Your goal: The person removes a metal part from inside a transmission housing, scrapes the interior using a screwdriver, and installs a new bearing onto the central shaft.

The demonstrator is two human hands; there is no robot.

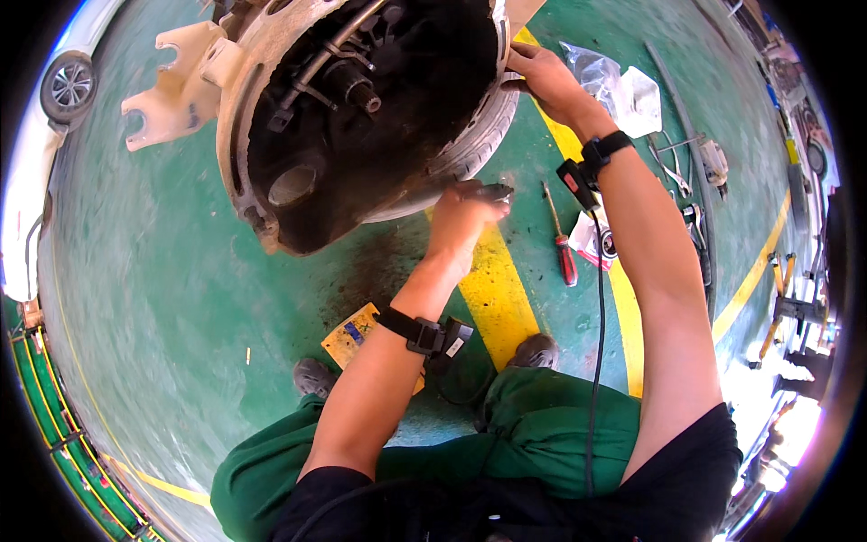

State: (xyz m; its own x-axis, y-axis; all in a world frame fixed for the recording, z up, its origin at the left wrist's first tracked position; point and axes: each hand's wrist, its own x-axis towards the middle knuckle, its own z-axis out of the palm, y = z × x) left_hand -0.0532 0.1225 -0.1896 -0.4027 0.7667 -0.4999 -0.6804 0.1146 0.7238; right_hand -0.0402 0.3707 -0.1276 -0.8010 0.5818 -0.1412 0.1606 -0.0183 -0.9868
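A large gearbox bell housing [237, 135] leans in front of me, its dark, dirty open end facing me. A splined shaft [363, 96] and a release fork with its cross shaft [318, 65] show inside. My right hand [549, 83] grips the rim at its right side, the fingertips partly out of sight. Below the housing's lower right edge, my left hand [462, 217] is closed around a small dark thing [495, 191], blurred and too small to name. A tyre [483, 144] lies under the housing.
A red-handled screwdriver [565, 257] lies on the green floor, right of my left hand. Beyond it are a clear plastic bag [591, 70], locking pliers [673, 172] and a long grey bar [684, 126]. A yellow box [350, 336] sits by my feet. A white car [34, 163] stands far left.
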